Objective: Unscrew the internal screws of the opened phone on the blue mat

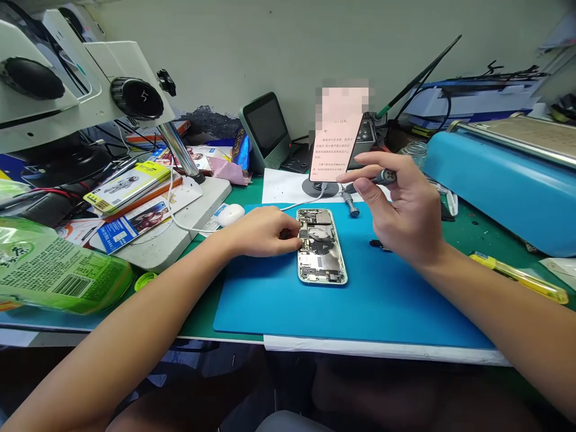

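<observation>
An opened smartphone (321, 264), its inner parts bare, lies on the blue mat (270, 300). My left hand (267, 233) is closed at the phone's left edge, thumb and fingertips together on it; whether a small part is between them is hidden. Held in my right hand (407, 210) is a small grey screwdriver (384, 177), gripped between the fingers above the mat. The index fingertip of that hand is near the lower edge of an upright phone (335, 144) showing text on a stand. A second small screwdriver (351, 205) lies behind the opened phone.
A white microscope (99, 78) stands left, with boxes (130, 186) on its base. Nearby are a green packet (58, 264), a white earbud case (231, 215) and a cable. A blue machine (495, 186) and a yellow cutter (517, 277) lie right. A small display (265, 132) stands behind.
</observation>
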A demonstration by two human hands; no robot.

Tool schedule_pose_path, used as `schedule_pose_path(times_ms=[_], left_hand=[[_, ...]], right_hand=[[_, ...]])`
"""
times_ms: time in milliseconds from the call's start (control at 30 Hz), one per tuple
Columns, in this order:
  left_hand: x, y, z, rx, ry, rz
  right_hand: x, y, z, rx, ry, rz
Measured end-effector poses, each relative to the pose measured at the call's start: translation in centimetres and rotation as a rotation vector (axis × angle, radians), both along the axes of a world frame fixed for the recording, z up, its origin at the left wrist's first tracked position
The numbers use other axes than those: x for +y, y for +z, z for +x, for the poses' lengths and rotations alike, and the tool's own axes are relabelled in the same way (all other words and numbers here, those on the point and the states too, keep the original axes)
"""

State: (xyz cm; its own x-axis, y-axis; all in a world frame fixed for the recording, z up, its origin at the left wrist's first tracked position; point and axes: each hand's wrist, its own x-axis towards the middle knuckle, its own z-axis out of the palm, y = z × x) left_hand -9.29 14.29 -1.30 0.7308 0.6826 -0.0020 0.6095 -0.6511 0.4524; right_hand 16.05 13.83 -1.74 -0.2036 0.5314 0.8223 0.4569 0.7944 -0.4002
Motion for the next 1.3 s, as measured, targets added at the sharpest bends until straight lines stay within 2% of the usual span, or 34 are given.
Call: schedule_pose_path(times_ms=[200,367,533,700,833,1033,1300], left_hand=[[0.1,-0.3,0.0,-0.105,0.048,0.03],[-0.2,-0.5,0.2,-0.302,0.129,0.007],[-0.5,-0.7,0.6,-0.415,0.088,-0.055],[-0.4,-0.9,0.7,-0.448,0.02,-0.07],[-0.5,-0.9,0.7,-0.439,-0.007,-0.055],[-0.9,-0.9,0.9,-0.422,0.038,0.027],[-0.9,-0.9,0.9,-0.458,0.104,0.106]], right_hand=[[0.0,0.0,0.1,0.104,0.055,-0.017],[0.0,0.1,0.0,-0.17,0.128,0.077],[0.1,-0.3,-0.4,-0.3,0.19,0.162],[-0.2,-1.0,-1.0,-0.368,0.279,0.167],[-0.1,-1.2,-1.2,-0.478,0.265,0.213],[-0.1,-1.2,-1.3,-0.488,0.26,0.244],[-0.1,-0.9,-1.1,-0.477,0.243,0.172]])
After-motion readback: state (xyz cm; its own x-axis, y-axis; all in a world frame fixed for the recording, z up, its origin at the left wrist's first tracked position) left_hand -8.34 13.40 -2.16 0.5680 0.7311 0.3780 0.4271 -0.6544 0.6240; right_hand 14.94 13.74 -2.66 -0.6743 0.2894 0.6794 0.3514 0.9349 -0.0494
